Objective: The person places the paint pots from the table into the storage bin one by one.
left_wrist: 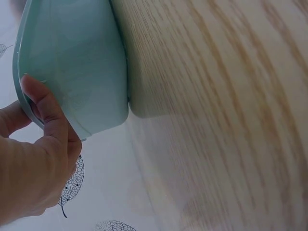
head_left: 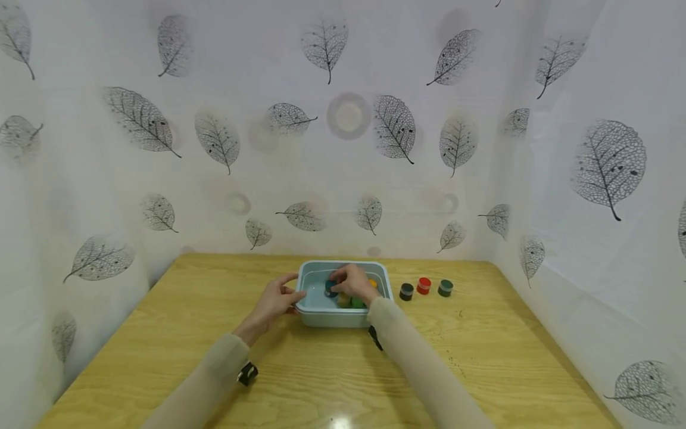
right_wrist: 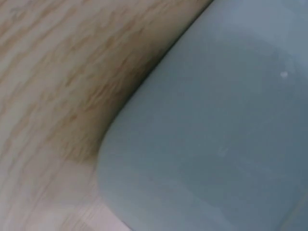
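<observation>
A pale blue-green plastic tub stands on the wooden table. My left hand grips its left rim; in the left wrist view, the thumb and fingers of that hand pinch the edge of the tub. Reaching inside, my right hand holds a small dark teal jar in the tub's left half. Beside it lie a tan piece, a green one and an orange one, partly hidden by the right hand. Only the tub's outer wall fills the right wrist view.
Right of the tub, a black jar, a red jar and a dark green jar stand on the table. A white leaf-print curtain hangs behind and along both sides.
</observation>
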Demonstrator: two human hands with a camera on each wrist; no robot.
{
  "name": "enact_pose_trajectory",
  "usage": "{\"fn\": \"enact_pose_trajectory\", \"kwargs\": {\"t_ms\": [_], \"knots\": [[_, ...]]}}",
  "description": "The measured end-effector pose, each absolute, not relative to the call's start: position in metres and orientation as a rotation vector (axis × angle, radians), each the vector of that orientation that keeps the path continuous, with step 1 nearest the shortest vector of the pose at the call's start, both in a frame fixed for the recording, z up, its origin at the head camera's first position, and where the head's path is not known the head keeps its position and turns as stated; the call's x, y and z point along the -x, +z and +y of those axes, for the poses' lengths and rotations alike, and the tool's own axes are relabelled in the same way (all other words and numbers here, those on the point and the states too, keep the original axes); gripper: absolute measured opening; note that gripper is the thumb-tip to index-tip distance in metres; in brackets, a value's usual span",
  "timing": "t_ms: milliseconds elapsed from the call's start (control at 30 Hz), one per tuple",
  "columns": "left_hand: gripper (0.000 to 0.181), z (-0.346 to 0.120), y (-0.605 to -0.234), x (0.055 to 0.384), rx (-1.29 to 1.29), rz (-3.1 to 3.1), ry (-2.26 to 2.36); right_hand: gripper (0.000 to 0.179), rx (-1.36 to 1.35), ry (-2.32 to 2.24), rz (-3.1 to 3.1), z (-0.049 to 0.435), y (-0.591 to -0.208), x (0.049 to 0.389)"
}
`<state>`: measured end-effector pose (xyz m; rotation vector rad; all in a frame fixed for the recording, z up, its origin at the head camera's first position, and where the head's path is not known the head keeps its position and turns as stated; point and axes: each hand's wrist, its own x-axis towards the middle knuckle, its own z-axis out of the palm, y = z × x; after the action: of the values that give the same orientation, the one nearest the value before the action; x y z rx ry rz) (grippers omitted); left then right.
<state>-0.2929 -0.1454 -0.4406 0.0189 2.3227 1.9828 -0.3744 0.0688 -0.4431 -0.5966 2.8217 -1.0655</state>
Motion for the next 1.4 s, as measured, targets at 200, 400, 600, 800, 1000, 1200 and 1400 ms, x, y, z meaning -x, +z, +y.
{"fn": "enact_pose_trajectory", "kwargs": {"t_ms": [200, 400, 600, 800, 1000, 1200, 1400], "knots": [[0.061, -0.146, -0.441, 0.294, -0.025, 2.326, 1.978, 0.024, 0.563, -1.08, 2.814, 0.068, -0.441, 0.374], [0.061, -0.144, -0.44, 0.293, -0.011, 2.324, 1.983, 0.023, 0.583, -1.143, 2.768, 0.072, -0.44, 0.373], [0.061, -0.144, -0.441, 0.293, -0.006, 2.317, 1.986, 0.025, 0.606, -1.215, 2.716, 0.077, -0.436, 0.372], [0.06, -0.145, -0.442, 0.294, -0.008, 2.321, 1.987, 0.026, 0.68, -1.228, 2.651, 0.083, -0.436, 0.368], [0.059, -0.145, -0.441, 0.294, 0.008, 2.341, 1.972, 0.028, 0.707, -1.301, 2.542, 0.091, -0.43, 0.362], [0.059, -0.146, -0.441, 0.295, 0.005, 2.348, 1.966, 0.034, 0.679, -1.415, 2.422, 0.11, -0.421, 0.358], [0.059, -0.145, -0.442, 0.295, 0.011, 2.355, 1.953, 0.039, 0.67, -1.433, 2.375, 0.136, -0.413, 0.362]]}}
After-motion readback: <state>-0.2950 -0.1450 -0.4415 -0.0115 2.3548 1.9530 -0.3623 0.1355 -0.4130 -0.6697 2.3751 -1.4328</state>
